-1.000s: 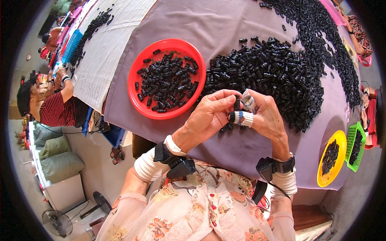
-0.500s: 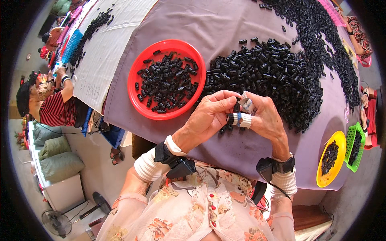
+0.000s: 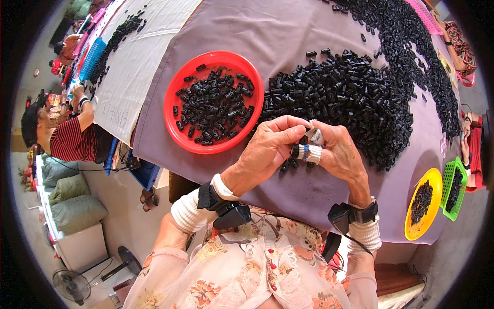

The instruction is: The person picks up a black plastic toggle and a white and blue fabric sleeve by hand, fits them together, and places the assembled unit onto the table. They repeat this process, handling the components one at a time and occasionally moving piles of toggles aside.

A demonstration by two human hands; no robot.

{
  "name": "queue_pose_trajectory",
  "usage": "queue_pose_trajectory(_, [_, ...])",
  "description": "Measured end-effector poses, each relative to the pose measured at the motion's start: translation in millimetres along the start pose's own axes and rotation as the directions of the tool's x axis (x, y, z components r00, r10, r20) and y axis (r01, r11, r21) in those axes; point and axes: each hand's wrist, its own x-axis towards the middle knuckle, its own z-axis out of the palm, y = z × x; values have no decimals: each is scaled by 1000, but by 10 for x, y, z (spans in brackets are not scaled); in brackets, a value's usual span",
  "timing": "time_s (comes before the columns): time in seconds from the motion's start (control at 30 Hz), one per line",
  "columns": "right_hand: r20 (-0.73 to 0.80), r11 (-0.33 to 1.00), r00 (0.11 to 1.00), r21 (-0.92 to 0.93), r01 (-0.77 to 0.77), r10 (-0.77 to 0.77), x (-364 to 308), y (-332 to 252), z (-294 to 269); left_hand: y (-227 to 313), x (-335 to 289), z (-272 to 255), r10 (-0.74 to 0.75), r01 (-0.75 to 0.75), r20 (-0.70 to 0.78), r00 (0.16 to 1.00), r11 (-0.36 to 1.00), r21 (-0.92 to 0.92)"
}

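My left hand (image 3: 266, 149) and my right hand (image 3: 339, 152) meet over the near edge of a heap of small black plastic parts (image 3: 339, 98). Both are closed, thumbs and forefingers pinched together at the tips. A small black plastic part sits between them, mostly hidden by the fingers. White wrapping covers fingertips of my right hand, and a white knitted finger sleeve (image 3: 310, 153) with a blue stripe circles a lower finger. To the left of my hands stands a round red tray (image 3: 174, 121) holding many of the same black parts.
More black parts (image 3: 422, 67) spread across the mauve tablecloth (image 3: 231, 26) toward the far right. A yellow plate (image 3: 435, 193) and a green basket (image 3: 459, 167) stand at the right edge. A person in a striped shirt (image 3: 74, 140) works at the left; a fan (image 3: 72, 286) stands lower left.
My fingertips have shifted slightly at the pinch, and the black part between them shows less than before. My forearms and the tray have stayed in place.
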Motion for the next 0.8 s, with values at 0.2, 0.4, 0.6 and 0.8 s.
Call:
queue_pose_trajectory(0.2, [-14,999,1000,33,24,-23,1,-18,2,15,-6,8,-42,42,9,999,996,-75])
queue_pose_trajectory(0.4, [-54,999,998,-28,16,-18,5,-16,-48,-1,-18,-22,-59,62,27,998,986,-152])
queue_pose_trajectory(0.6, [-41,997,999,-71,5,-8,25,-24,-49,0,-18,12,-57,61,34,998,988,-140])
queue_pose_trajectory(0.8, [-28,998,999,-67,17,-18,29,-36,-44,-6,-8,18,-57,58,12,998,993,-102])
